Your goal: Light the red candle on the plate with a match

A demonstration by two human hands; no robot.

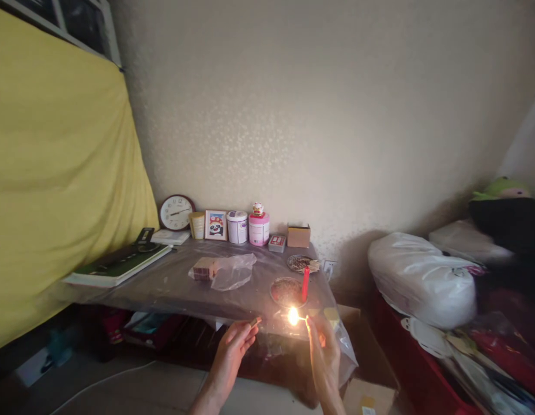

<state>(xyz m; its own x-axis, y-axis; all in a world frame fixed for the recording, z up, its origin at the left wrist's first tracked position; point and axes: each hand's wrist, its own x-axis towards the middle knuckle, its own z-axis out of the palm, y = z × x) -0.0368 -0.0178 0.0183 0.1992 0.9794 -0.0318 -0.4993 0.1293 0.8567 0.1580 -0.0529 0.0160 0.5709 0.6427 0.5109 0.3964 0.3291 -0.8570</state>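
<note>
- Right hand (323,351) pinches a thin burning wooden match (298,317); left hand (233,346) grips a small matchbox (255,320).
- Tilt the flame upward, away from the fingertips.
- Beyond, an upright red wax candle (305,283) stands on a round metal dish (287,291) at the plastic-covered surface's (172,282) near edge.

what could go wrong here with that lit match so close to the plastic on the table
1. The burning match in the right hand flares just above the plastic sheet covering the table; a dropped ember could melt or ignite it.
2. The flame sits close to the fingertips, so a burn seems possible.
3. The left hand holds a matchbox near the flame.
</note>
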